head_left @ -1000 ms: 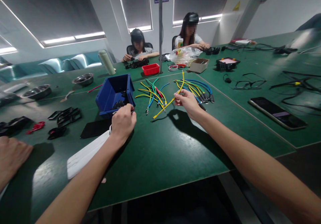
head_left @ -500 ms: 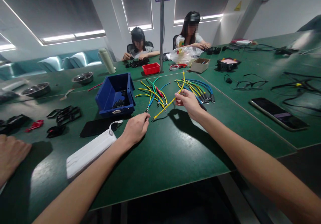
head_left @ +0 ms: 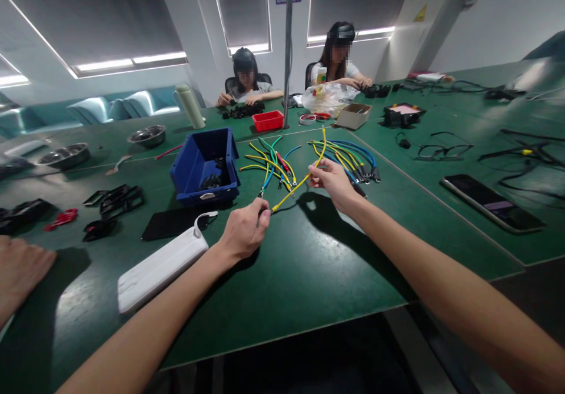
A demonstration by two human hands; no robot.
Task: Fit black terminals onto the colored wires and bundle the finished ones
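My right hand (head_left: 332, 181) is closed in a pinch on a yellow wire (head_left: 296, 183) that runs from the table up past my fingers. My left hand (head_left: 244, 230) has its fingers curled and pinched near the lower tip of that yellow wire; what it holds is too small to name. Loose coloured wires (head_left: 271, 163) lie just beyond both hands, and a second bundle of wires (head_left: 351, 159) with dark ends lies behind my right hand. A blue bin (head_left: 203, 164) with black parts stands left of the wires.
A white case (head_left: 161, 267) and a black flat piece (head_left: 170, 222) lie left of my left hand. Black and red parts (head_left: 112, 203) sit further left. A phone (head_left: 492, 203) and glasses (head_left: 441, 149) lie at right. Another person's hand (head_left: 20, 273) rests at far left. Two people sit across the table.
My left hand left the blue bin, crossed to the right and closed its fingers near the yellow wire's lower tip. My right hand kept its hold on the wire.
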